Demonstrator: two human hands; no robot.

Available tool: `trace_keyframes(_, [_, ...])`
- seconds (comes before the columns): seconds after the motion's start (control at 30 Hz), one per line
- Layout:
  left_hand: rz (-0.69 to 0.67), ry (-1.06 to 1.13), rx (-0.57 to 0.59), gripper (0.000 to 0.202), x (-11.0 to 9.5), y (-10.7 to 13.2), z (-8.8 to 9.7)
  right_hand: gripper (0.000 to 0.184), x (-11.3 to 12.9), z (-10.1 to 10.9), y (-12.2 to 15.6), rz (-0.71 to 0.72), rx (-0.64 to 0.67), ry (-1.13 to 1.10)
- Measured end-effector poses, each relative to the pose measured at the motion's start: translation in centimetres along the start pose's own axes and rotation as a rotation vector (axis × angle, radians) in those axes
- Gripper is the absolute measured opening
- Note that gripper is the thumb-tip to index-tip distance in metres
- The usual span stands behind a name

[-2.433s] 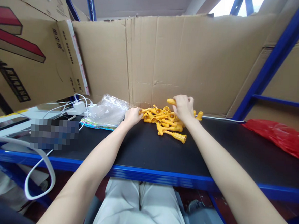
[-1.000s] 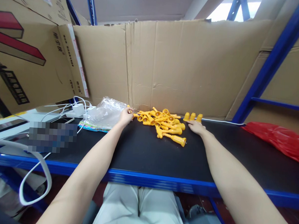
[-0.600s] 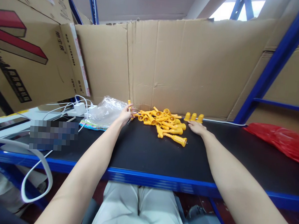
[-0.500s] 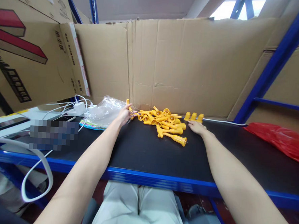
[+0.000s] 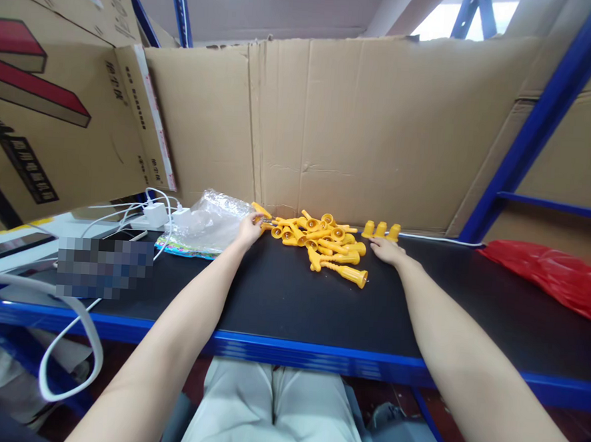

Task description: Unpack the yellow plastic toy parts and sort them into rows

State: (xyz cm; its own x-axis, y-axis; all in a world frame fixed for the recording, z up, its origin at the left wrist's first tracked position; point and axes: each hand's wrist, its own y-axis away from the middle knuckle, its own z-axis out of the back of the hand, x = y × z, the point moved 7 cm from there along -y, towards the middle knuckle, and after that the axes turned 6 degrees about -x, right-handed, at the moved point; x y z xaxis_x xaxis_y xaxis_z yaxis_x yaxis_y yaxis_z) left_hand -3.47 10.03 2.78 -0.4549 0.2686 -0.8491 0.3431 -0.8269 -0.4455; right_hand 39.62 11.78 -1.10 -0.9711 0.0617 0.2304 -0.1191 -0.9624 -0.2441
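A loose heap of yellow plastic pieces [image 5: 325,235], some with flared cup ends and some with twisted stems, lies on the black tabletop. At the heap's left end my left hand [image 5: 249,231] is closed on a yellow stick-like piece [image 5: 261,210], which slants out above the fingers; the fingertips are partly hidden. My right hand [image 5: 388,251] rests on the table right of the heap, fingers stretched out and holding nothing. Just behind its fingers, three yellow cup-shaped pieces [image 5: 382,230] stand in a row. One long flared piece [image 5: 352,275] lies nearest me.
A clear plastic bag [image 5: 210,219] lies left of my left hand. Farther left are white chargers [image 5: 154,215] with cables. A red plastic bag [image 5: 547,273] is at the right. Cardboard [image 5: 381,133] walls the back, and a blue metal edge [image 5: 307,354] runs along the front.
My left hand has turned and shifted slightly right; the yellow piece in it went from upright to slanted. My right hand stays beside the three cup-shaped pieces.
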Motion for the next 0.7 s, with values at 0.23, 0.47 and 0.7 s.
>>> trace_keyframes(0.23, [-0.179, -0.347, 0.169, 0.067, 0.4, 0.3, -1.6, 0.050, 0.4, 0.3, 0.4, -0.011, 0.012, -0.016])
trace_keyframes(0.47, [-0.270, -0.602, 0.335, 0.063, -0.1, 1.9, -3.3, 0.050, 0.6, 0.5, 0.6, -0.027, 0.033, -0.026])
trace_keyframes(0.7, [-0.227, -0.746, 0.390, 0.050, -0.3, 2.6, -3.4, 0.050, 0.7, 0.6, 0.7, -0.031, 0.048, -0.003])
